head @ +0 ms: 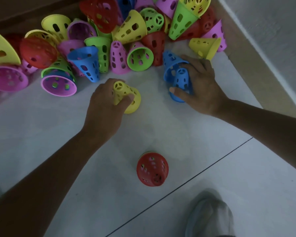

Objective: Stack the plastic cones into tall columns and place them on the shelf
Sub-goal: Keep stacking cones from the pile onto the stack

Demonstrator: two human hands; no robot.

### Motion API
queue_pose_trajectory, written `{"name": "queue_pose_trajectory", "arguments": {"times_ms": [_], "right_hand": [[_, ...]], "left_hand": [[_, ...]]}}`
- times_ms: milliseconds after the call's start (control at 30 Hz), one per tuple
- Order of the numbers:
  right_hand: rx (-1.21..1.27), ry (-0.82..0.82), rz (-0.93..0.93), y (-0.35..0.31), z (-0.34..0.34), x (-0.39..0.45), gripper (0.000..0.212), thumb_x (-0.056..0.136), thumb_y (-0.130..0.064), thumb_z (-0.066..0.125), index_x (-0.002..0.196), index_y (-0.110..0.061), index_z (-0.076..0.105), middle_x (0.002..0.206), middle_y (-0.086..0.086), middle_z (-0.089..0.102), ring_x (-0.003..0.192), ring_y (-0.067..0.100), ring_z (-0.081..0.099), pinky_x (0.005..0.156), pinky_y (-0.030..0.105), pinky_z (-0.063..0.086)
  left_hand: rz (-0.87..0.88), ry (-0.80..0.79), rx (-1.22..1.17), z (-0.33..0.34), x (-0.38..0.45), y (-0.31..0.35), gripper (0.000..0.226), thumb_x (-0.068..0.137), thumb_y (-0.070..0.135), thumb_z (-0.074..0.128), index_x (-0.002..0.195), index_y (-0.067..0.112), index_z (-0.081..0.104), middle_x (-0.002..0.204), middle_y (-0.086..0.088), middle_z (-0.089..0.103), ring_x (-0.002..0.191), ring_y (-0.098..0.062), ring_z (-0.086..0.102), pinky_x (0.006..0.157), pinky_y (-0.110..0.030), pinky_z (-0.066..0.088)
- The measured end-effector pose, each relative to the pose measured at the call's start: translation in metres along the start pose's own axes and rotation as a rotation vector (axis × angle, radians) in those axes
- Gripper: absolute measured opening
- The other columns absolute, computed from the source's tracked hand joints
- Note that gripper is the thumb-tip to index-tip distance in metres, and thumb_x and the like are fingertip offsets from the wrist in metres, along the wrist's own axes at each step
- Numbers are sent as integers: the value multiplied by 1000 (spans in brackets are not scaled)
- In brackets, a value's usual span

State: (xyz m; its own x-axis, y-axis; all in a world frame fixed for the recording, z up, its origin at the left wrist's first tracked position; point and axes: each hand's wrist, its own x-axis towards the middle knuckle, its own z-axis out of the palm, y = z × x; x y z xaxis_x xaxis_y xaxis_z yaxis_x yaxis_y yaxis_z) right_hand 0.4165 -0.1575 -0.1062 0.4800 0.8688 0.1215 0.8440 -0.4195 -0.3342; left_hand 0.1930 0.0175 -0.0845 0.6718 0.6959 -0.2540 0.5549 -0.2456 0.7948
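Gripping from above in the head view, my left hand (106, 106) has its fingers and thumb curled round one yellow cone (126, 97), which stands narrow end up on the floor (41, 134). My right hand (197, 86) is clamped on one small blue cone (182, 79), thumb on its lower side, fingers over the far side; a second, larger blue cone (169, 64) lies just behind it, touching my fingers. One red cone (152, 169) stands alone on the floor nearer me, between my forearms, with a green rim showing under it. Beyond both hands lies the loose pile of cones (101, 40), yellow, red, green, pink and blue, too tangled to count. A blurred shoe (210, 218) shows at the bottom edge.
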Motion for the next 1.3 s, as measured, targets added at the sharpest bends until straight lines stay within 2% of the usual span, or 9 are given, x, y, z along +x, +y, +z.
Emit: {"name": "queue_pose_trajectory", "arguments": {"times_ms": [100, 267, 400, 600, 733, 867, 967, 1133, 1300], "right_hand": [[74, 20, 35, -6, 4, -14, 64, 89, -45, 64, 140, -9, 51, 151, 9, 43, 133, 33, 40, 112, 40, 32], [123, 66, 61, -20, 4, -40, 59, 92, -39, 62, 139, -4, 51, 148, 13, 45, 126, 33, 44, 111, 37, 33], [177, 90, 114, -30, 4, -65, 61, 92, -36, 64, 141, -3, 48, 146, 13, 45, 127, 29, 44, 112, 24, 28], [220, 105, 150, -46, 1, -98, 64, 92, -38, 60, 143, -3, 47, 147, 10, 45, 126, 25, 44, 111, 25, 32], [246, 112, 213, -56, -1, -116, 63, 93, -40, 59, 144, -5, 46, 148, 9, 44, 125, 23, 43, 109, 24, 33], [306, 116, 285, -72, -8, -134, 64, 92, -42, 59, 144, -8, 46, 148, 5, 44, 123, 18, 41, 106, 25, 37], [391, 128, 362, -86, -15, -146, 60, 94, -38, 64, 144, -13, 46, 147, 1, 44, 126, 16, 40, 107, 26, 38], [511, 163, 437, -109, -23, -160, 57, 95, -31, 67, 145, -18, 43, 145, -3, 44, 127, 12, 40, 107, 29, 43], [559, 174, 465, -121, -30, -174, 58, 95, -30, 68, 146, -17, 43, 144, -6, 43, 128, 9, 40, 107, 33, 46]], "left_hand": [[1, -3, -71, -1, -13, 7, 49, 81, 52, 62, 126, 32, 60, 121, 1, 63, 115, -18, 60, 97, -48, 53], [25, -18, -115, -8, -34, 19, 44, 83, 51, 62, 124, 36, 60, 122, 6, 64, 116, -12, 60, 98, -45, 54], [47, -8, -138, -14, -47, 21, 40, 84, 50, 62, 121, 36, 60, 120, 9, 65, 114, -9, 61, 92, -38, 56], [42, -62, 2, 2, -46, 0, 52, 79, 54, 60, 125, 31, 59, 122, -2, 61, 112, -22, 60, 96, -48, 52], [68, -76, 65, 20, -40, -7, 54, 78, 52, 63, 124, 23, 58, 119, -5, 61, 111, -27, 57, 98, -49, 48], [143, -67, 187, 34, -40, -11, 60, 77, 33, 85, 127, 15, 58, 120, -11, 62, 113, -32, 56, 103, -43, 42], [200, -37, 296, 34, -44, -16, 63, 72, 21, 86, 127, 13, 56, 119, -16, 59, 112, -37, 52, 99, -38, 35], [253, 1, 365, 32, -51, -26, 64, 64, 25, 89, 117, 11, 56, 107, -19, 60, 104, -39, 54, 86, -39, 39], [199, 0, 267, 28, -56, -33, 70, 56, 24, 94, 113, 16, 54, 108, -15, 61, 105, -33, 56, 85, -38, 47]]}}
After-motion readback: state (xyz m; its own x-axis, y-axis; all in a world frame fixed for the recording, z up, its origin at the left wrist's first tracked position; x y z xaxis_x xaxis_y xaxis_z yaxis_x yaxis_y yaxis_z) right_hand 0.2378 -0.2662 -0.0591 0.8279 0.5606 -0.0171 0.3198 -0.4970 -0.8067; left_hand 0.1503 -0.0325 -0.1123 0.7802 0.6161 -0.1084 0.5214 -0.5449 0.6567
